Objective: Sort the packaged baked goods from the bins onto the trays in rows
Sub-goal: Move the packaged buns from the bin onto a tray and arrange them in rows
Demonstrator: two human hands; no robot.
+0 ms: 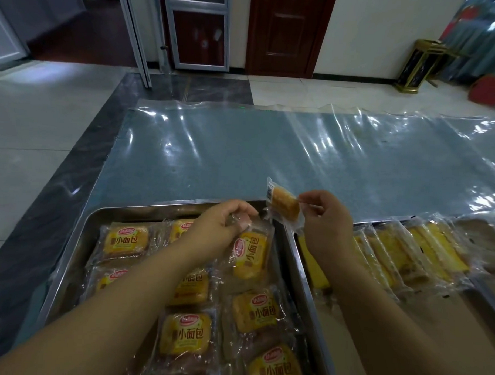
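Location: a tiled room with a brown door (282,34) at the top of the frame. In the foreground is a table (269,160) covered with a wrinkled clear plastic sheet. Two metal trays sit side by side at its near edge. No bins are in view.

Left tray (155,209), lower left: holds square bread packets (185,334) with yellow labels, in rough rows. The left hand (219,225) pinches the clear wrapper edge of one bread packet (251,254) at the tray's upper right corner. That packet sits tilted and partly over its neighbour below.

Right tray (299,276), lower right: holds long cake packets (406,254) lying close together in a slanted row.

The right hand (326,221) is raised over the gap between the trays. Its grip is a fingertip pinch on the wrapper end of a small cake packet (285,205), which hangs in the air touching nothing else.

Risks, as judged:
- The raised packet is held only by a thin film edge. The slick wrapper could slip and drop between the trays or into the wrong one.
- If the tilted bread packet is let go as it lies, it would overlap its neighbour and break the row.
- With both hands working, neither can steady a neighbouring packet that gets knocked.

Condition of goods: wrappers are glossy and sealed, and the contents are golden-brown. No tear is visible.
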